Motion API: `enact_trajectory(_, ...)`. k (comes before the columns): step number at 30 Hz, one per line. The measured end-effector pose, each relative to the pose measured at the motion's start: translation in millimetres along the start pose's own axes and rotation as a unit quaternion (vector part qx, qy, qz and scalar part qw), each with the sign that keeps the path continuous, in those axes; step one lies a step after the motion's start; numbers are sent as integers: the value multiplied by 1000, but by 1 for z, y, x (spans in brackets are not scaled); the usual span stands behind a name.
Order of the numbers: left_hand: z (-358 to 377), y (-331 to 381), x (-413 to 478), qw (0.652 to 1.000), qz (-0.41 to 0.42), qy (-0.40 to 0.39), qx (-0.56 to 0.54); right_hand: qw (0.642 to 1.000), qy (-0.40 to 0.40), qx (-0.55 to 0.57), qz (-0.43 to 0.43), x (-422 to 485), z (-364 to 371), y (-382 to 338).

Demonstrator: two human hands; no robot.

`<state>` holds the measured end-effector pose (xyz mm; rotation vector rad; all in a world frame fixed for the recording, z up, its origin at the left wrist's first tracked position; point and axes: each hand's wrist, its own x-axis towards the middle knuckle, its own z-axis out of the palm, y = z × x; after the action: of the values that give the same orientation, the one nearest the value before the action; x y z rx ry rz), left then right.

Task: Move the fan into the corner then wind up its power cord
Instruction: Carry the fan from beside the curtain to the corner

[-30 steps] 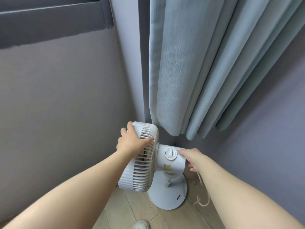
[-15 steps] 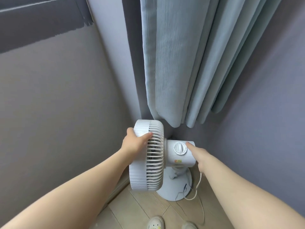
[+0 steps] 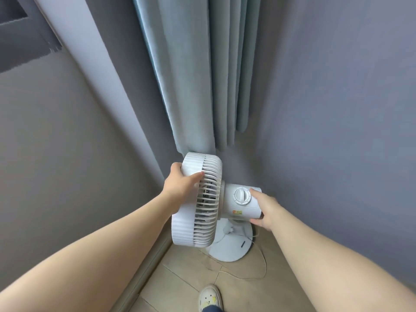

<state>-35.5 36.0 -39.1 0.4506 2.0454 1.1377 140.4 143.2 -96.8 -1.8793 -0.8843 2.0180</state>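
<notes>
We have the fan [image 3: 183, 224] between both hands, low in the corner where the left wall [image 3: 56, 165] meets the right wall [image 3: 337, 109], just below the hem of the pale blue curtain [image 3: 191, 75]. Our left hand [image 3: 180, 185] grips the upper left edge of the round fan head: the thumb lies across the ribbed back grille and the fingers wrap over the rim to the far side, out of our sight. Our right hand [image 3: 266, 210] clasps the rear end of the white motor housing [image 3: 238, 206], thumb on top just beside the dial [image 3: 242, 195], fingers curled underneath. So the fan head stands on edge between the two grips, its face turned to the left wall and the housing pointing to the right wall.

Below the housing the round base [image 3: 229, 248] sits close to the right wall, over the beige floor [image 3: 191, 284]; we cannot tell whether it rests on the tiles or hangs just above them. The thin white power cord [image 3: 263, 264] drops from under our right hand, swings out beside the base and lies in one loose curve on the floor, running back to the left. It is not wound. A skirting board [image 3: 144, 273] follows the foot of the left wall, and one patterned shoe [image 3: 208, 298] shows at the bottom edge, apart from the cord
</notes>
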Motion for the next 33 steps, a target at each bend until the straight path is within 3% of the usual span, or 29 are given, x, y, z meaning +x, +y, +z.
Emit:
enact_trajectory(10, 126, 39, -127, 983, 97, -150, 38, 983, 77, 157, -60, -79, -183, 67)
enact_trajectory(11, 134, 44, -137, 980, 97, -172, 29, 979, 88, 174, -64, -82, -194, 72)
enact_trajectory(12, 175, 48, -182, 971, 95, -217, 41, 965, 129, 220, -69, -107, -250, 97)
enact_trajectory(17, 242, 54, -238, 951, 78, -292, 60, 941, 177, 277, -76, -140, -330, 133)
enact_trajectory(28, 490, 97, -388, 854, 81, -497, 129, 846, 328, 410, -92, -209, -574, 199)
enact_trajectory(33, 584, 120, -446, 818, 36, -557, 139, 835, 367, 400, -91, -222, -671, 208)
